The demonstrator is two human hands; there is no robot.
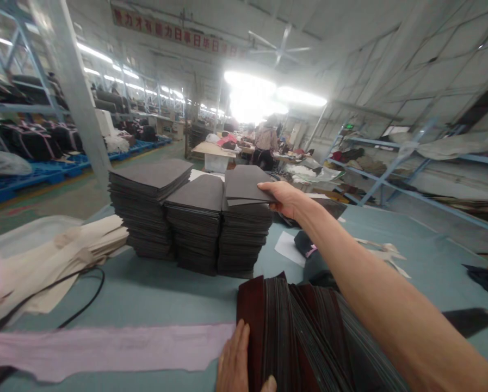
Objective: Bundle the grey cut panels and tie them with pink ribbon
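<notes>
My right hand (284,199) reaches forward and pinches the near right edge of a dark grey sheet (247,184) on top of the rightmost stack. Beside it stand the middle stack (195,231) and the left stack (141,212) of similar dark grey sheets. At the bottom, my left hand (234,356) lies with fingers stretched against the end of a row of dark red and black panels (286,332) standing on edge. Its thumb tip shows at the frame's lower edge. My right forearm hides part of that row.
A pink fabric strip (117,351) runs across the blue-green table (154,296). Cream cloth pieces (80,250) and a black cord (99,288) lie left. White paper (288,247) and a dark bundle (315,261) sit right of the stacks. A person (265,142) stands farther back.
</notes>
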